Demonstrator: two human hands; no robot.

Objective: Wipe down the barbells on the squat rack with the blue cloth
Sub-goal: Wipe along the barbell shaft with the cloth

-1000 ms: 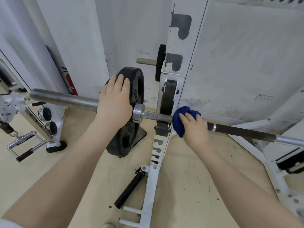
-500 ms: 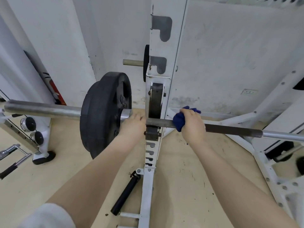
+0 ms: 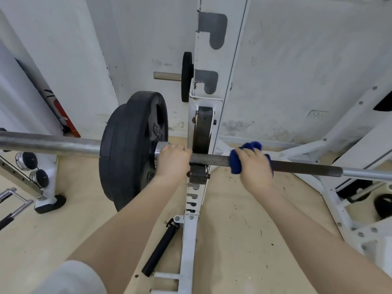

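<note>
A steel barbell (image 3: 305, 167) lies across the white squat rack upright (image 3: 203, 115), resting in its dark hook. A black weight plate (image 3: 127, 145) sits on the bar's left sleeve. My left hand (image 3: 172, 159) grips the bar between the plate's collar and the hook. My right hand (image 3: 254, 164) is wrapped over the dark knurled shaft just right of the hook, with the blue cloth (image 3: 235, 163) bunched between palm and bar. Blue folds stick out above the fingers and at the left of the hand.
A smaller black plate (image 3: 186, 76) hangs on a peg behind the upright. A black handle (image 3: 160, 250) lies on the beige floor by the rack's base. White rack braces (image 3: 331, 198) run at the right. A cable machine with handles (image 3: 12, 205) stands at the left.
My left hand left the plate's face and took hold of the bar beside the collar. My right hand with the cloth slid right along the shaft. The view shifted right.
</note>
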